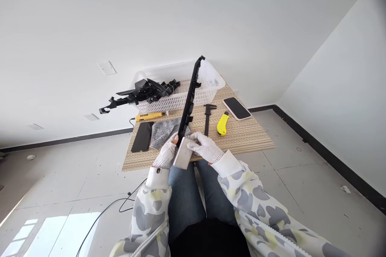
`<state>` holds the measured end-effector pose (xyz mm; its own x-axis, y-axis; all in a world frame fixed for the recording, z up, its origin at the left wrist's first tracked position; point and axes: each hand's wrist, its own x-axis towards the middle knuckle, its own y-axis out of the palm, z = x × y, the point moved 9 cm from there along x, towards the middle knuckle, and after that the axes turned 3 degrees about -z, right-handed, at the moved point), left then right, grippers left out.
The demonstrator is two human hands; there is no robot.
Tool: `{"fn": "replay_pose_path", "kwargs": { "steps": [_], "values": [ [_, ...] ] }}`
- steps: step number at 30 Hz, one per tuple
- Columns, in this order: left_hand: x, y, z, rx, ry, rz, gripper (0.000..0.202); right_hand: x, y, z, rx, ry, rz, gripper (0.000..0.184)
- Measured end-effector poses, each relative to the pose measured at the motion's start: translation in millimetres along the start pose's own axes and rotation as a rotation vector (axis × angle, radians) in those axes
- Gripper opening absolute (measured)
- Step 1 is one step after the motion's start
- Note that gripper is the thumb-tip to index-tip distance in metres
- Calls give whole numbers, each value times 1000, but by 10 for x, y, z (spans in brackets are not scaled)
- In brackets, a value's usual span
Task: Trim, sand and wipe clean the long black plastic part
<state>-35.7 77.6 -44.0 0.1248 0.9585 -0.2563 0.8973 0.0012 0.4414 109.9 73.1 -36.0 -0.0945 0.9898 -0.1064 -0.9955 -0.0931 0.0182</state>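
A long, narrow black plastic strip (189,102) with clips along it slants up from my hands. My left hand (167,154), in a white knitted glove with a bare thumb tip, is closed round its lower end. My right hand (207,147), also gloved, grips the edge of a pale, flat rectangular block (183,156). That block lies against the strip's lower end, and its exact kind cannot be made out. Behind my left hand is a crumpled grey cloth (164,131). A black caliper (207,119) lies just beyond my right hand.
A white plastic basket (211,95) at the back holds several black plastic parts (144,91), some jutting out left. On the wooden table (241,138) lie a yellow corded tool (149,116), a black phone (141,137), a yellow cutter (223,123) and a pale-edged phone (237,108).
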Motion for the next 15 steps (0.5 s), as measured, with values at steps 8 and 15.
{"fn": "replay_pose_path", "kwargs": {
  "steps": [8,15],
  "values": [
    [-16,88,-33,-50,36,28,55,-28,-116,49,-109,-66,1,33],
    [-19,82,-7,-70,-6,11,57,-1,-30,-27,-14,-16,26,34]
  ]
}}
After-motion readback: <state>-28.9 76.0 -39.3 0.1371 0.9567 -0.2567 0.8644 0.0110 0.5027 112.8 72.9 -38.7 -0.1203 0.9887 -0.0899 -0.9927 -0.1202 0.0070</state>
